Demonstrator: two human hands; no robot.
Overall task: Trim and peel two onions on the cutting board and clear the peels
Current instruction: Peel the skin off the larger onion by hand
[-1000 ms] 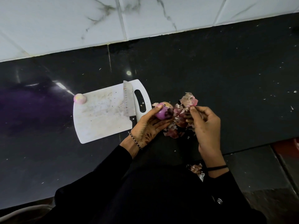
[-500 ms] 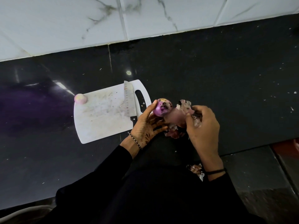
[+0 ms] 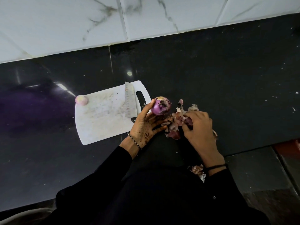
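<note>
Purple and partly skinned, the onion (image 3: 160,106) sits in the left hand (image 3: 145,126), just right of the cutting board's handle end. The thumb presses its left side and the fingers (image 3: 158,128) curl beneath, clamped on the bulb. Dark flecks of skin cling to its top.

Just beside it, the right hand (image 3: 200,127) rests on a heap of peels (image 3: 174,129) on the black surface (image 3: 227,75). Its fingers are bent down into the heap, though whether they actually grip any peel cannot be told from this angle.

The white cutting board (image 3: 100,122) lies to the left, with a knife (image 3: 129,99) flat along its handle end. A pale peeled onion (image 3: 81,100) sits at its far left corner. More loose skins (image 3: 197,170) lie by the right wrist, against the dark clothing.
</note>
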